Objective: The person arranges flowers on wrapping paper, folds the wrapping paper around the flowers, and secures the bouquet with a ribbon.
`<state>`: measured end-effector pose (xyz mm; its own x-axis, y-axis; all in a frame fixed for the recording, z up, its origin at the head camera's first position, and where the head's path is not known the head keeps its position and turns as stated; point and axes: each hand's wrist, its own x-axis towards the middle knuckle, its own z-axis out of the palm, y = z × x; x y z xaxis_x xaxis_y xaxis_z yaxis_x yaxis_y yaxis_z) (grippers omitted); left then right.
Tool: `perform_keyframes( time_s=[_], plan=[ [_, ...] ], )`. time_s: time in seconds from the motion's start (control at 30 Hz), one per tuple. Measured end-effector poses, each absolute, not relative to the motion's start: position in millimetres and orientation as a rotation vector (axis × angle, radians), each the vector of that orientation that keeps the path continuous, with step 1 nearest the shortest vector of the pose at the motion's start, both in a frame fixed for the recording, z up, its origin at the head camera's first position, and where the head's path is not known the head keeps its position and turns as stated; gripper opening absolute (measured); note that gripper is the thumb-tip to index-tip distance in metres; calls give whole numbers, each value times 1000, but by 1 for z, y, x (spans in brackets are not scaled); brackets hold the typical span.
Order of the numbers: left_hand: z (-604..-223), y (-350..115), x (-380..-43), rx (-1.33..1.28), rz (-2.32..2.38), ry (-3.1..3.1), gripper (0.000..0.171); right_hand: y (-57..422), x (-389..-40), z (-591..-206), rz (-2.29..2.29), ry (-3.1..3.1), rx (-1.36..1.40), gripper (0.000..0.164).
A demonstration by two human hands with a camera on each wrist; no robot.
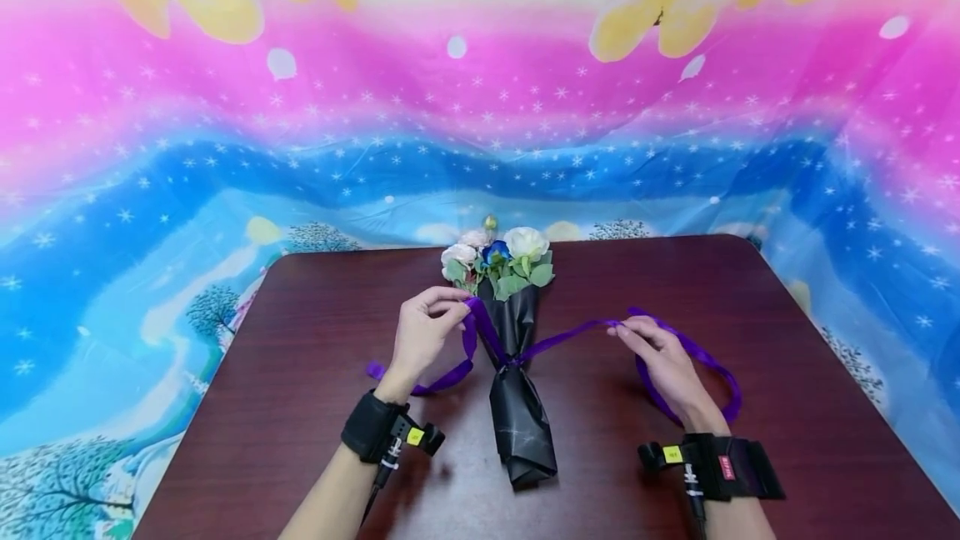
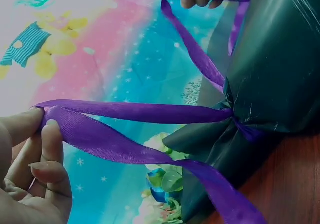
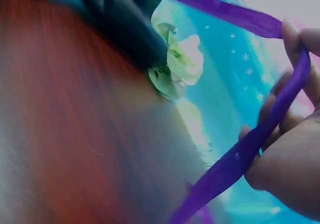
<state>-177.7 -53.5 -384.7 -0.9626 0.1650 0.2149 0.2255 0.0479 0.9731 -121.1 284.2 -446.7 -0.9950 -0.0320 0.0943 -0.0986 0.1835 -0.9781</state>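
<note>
A bouquet lies on the table, its white, pale pink and blue flowers [image 1: 527, 243] at the far end and its black wrapping paper [image 1: 521, 423] toward me. A purple ribbon [image 1: 555, 343] circles the wrapping at its narrow waist. My left hand [image 1: 423, 332] pinches one length of it between thumb and fingertips, up and left of the waist, and the tail hangs down to the table. Out to the right, my right hand [image 1: 663, 361] pinches the other length, drawn fairly straight from the waist. In the right wrist view the ribbon's tail [image 3: 240, 156] runs down past the palm.
The dark red-brown wooden table [image 1: 315, 307] has rounded far corners. A printed cloth backdrop [image 1: 480, 165] rises behind and beside it. Each wrist wears a black strap with a small camera, the left strap [image 1: 372, 426] and the right strap [image 1: 738, 467], with cables trailing toward me.
</note>
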Motion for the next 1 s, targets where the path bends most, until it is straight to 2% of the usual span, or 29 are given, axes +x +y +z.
perform_keyframes(
  time_s=[0.13, 0.3, 0.5, 0.87, 1.0],
  plan=[
    [-377, -48, -172, -455, -2091, -2264, 11, 281, -128, -439, 1410, -2579, 143, 30],
    [-390, -44, -176, -445, -2215, -2253, 12, 271, -137, -431, 1166, -2593, 105, 30],
    [-401, -39, -179, -374, -2254, -2287, 15, 260, -146, -428, 1256, -2564, 94, 28],
    [-403, -33, -175, -420, -2419, -2227, 16, 231, -177, -414, 1792, -2264, 41, 41],
    [-404, -32, -173, -409, -2486, -2183, 14, 222, -192, -400, 1845, -2110, 47, 39]
  ],
)
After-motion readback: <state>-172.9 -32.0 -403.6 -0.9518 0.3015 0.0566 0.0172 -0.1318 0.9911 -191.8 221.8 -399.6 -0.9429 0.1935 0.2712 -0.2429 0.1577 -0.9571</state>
